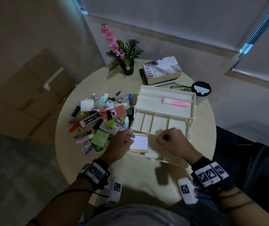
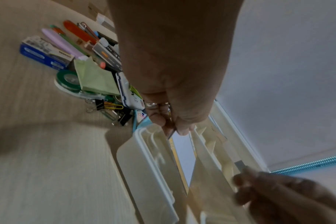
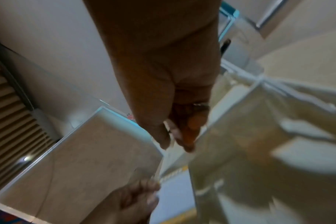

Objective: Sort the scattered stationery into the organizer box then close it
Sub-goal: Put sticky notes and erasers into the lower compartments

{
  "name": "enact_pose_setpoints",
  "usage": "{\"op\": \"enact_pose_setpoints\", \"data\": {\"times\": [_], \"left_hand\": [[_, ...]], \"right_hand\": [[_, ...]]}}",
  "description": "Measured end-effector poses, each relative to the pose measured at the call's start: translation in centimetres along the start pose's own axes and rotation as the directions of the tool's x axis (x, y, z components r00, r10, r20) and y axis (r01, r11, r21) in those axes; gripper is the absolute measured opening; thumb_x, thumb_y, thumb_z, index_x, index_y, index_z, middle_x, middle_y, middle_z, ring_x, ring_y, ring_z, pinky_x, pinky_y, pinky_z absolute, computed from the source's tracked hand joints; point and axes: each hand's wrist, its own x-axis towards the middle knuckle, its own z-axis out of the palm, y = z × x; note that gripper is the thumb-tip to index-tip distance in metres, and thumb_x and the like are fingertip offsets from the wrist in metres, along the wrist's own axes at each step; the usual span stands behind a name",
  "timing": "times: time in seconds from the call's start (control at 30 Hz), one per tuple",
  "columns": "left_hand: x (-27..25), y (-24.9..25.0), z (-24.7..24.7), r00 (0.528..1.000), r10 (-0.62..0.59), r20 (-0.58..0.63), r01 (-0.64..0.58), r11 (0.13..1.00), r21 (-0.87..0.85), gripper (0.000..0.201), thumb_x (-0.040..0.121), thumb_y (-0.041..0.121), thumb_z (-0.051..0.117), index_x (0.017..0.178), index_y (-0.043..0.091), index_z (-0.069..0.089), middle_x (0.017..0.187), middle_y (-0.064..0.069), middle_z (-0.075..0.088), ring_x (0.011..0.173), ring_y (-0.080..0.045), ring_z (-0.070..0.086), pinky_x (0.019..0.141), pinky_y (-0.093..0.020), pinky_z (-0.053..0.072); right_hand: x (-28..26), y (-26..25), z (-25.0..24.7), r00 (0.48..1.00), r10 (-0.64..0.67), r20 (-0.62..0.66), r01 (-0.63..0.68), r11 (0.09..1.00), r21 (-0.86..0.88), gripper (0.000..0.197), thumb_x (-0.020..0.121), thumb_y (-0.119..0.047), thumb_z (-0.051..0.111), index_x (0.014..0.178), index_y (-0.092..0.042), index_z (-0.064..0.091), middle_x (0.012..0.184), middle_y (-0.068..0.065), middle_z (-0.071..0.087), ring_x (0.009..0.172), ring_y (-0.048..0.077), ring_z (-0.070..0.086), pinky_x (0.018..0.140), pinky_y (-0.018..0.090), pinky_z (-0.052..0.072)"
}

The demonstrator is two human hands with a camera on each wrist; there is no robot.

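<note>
A cream plastic organizer box (image 1: 164,111) stands open on the round pale table (image 1: 146,173), towards its right edge and just in front of you. It is tiered: a raised upper tray at the back holds one pink highlighter (image 1: 176,101) lying across it, below that is a row of narrow compartments split by upright dividers, and the lowest section sits nearest your body.

Your left hand (image 1: 122,141) pinches the left edge of a white notepad (image 1: 139,142) with yellow bands along its near and far edges. Thumb and fingertips (image 2: 182,130) are curled onto the pad, which lies in the lowest front section of the box, at its left end. The left wrist view shows the pad down between the box's cream walls.

Your right hand (image 1: 173,142) is over the front section to the right of the pad, its fingers loosely curled in. The right wrist view is blurred, and I cannot tell whether this hand grips anything or only touches the box wall.

The scattered stationery (image 1: 101,121) is heaped on the left half of the table, just beside the box: pens, highlighters, a green sticky-note block (image 2: 96,78), a green tape roll (image 2: 67,80), binder clips (image 2: 100,104) and a blue staple box (image 2: 42,53).

At the far edge stand a vase of pink flowers (image 1: 124,57), a stack of books (image 1: 161,72) and a black-lidded cup (image 1: 201,88).
</note>
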Motion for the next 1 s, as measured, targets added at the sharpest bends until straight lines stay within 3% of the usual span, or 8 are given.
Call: {"op": "enact_pose_setpoints", "data": {"times": [0.1,0.23,0.33,0.43,0.6,0.7,0.9,1.0], "left_hand": [[0.0,0.3,0.7,0.999,0.033,0.040,-0.032,0.999,-0.029,0.008,0.094,0.007,0.068,0.098,0.014,0.066,0.093,-0.004,0.069,0.080,0.001,0.065,0.070,-0.013,0.047],[-0.7,0.1,1.7,0.999,0.049,0.022,-0.049,0.999,0.005,0.011,0.099,0.007,0.066,0.110,0.008,0.064,0.104,-0.004,0.064,0.084,-0.009,0.064,0.071,-0.012,0.047],[-1.1,-1.5,1.4,0.994,0.101,-0.039,-0.093,0.981,0.170,0.021,0.096,0.013,0.069,0.116,0.013,0.062,0.122,-0.005,0.052,0.096,-0.021,0.060,0.085,-0.027,0.049],[-1.3,-3.2,0.5,0.999,0.038,0.008,-0.039,0.956,0.289,0.034,0.092,0.012,0.072,0.123,0.014,0.060,0.126,-0.007,0.047,0.095,-0.030,0.059,0.092,-0.038,0.049],[-2.1,-4.1,-1.1,0.987,0.013,0.162,-0.054,0.968,0.247,0.044,0.098,0.018,0.068,0.139,0.021,0.052,0.131,-0.001,0.052,0.089,-0.018,0.060,0.086,-0.034,0.048],[-2.6,-4.5,-1.9,0.972,0.040,0.232,-0.092,0.972,0.214,0.045,0.099,0.019,0.067,0.141,0.021,0.050,0.132,0.001,0.050,0.094,-0.018,0.060,0.085,-0.031,0.047],[-3.3,-5.4,-4.2,0.953,0.059,0.299,-0.106,0.984,0.145,0.038,0.101,0.020,0.065,0.137,0.020,0.052,0.131,0.002,0.048,0.085,-0.016,0.061,0.081,-0.032,0.050],[-3.3,-6.4,-5.7,0.957,0.037,0.288,-0.078,0.989,0.130,0.036,0.103,0.020,0.064,0.137,0.019,0.053,0.134,0.003,0.047,0.085,-0.011,0.059,0.084,-0.031,0.050]], "right_hand": [[-0.7,0.5,3.1,0.945,0.142,0.294,-0.156,0.987,0.025,0.065,0.095,-0.064,0.062,0.061,-0.009,0.056,0.053,0.003,0.050,0.048,0.013,0.043,0.053,0.029,0.038],[0.1,1.4,5.7,0.896,0.300,0.329,-0.405,0.856,0.321,0.035,0.102,-0.029,0.066,0.080,-0.002,0.071,0.066,0.008,0.068,0.055,0.014,0.054,0.057,0.028,0.042],[0.9,2.1,6.8,0.869,0.379,0.319,-0.476,0.817,0.326,0.039,0.100,-0.029,0.066,0.078,0.002,0.074,0.066,0.016,0.065,0.056,0.023,0.050,0.053,0.031,0.039],[1.8,1.6,7.5,0.874,0.428,0.231,-0.482,0.827,0.288,0.042,0.101,-0.026,0.066,0.066,-0.004,0.069,0.059,0.014,0.060,0.046,0.019,0.048,0.050,0.024,0.039],[4.1,0.8,10.1,0.859,0.506,0.079,-0.505,0.813,0.290,0.037,0.095,-0.017,0.075,0.061,-0.007,0.071,0.050,0.002,0.065,0.045,0.010,0.058,0.051,0.021,0.050],[4.5,1.0,11.5,0.833,0.553,-0.021,-0.524,0.799,0.294,0.026,0.084,-0.015,0.084,0.061,-0.007,0.074,0.062,0.010,0.073,0.062,0.021,0.067,0.069,0.038,0.059],[4.7,0.7,12.8,0.809,0.568,-0.153,-0.542,0.821,0.180,0.033,0.082,-0.030,0.087,0.059,-0.010,0.075,0.056,0.001,0.071,0.063,0.015,0.071,0.066,0.027,0.053],[4.7,1.2,12.9,0.797,0.579,-0.174,-0.569,0.816,0.106,0.040,0.080,-0.041,0.087,0.058,-0.011,0.075,0.055,0.001,0.071,0.062,0.017,0.072,0.070,0.035,0.062]]}}
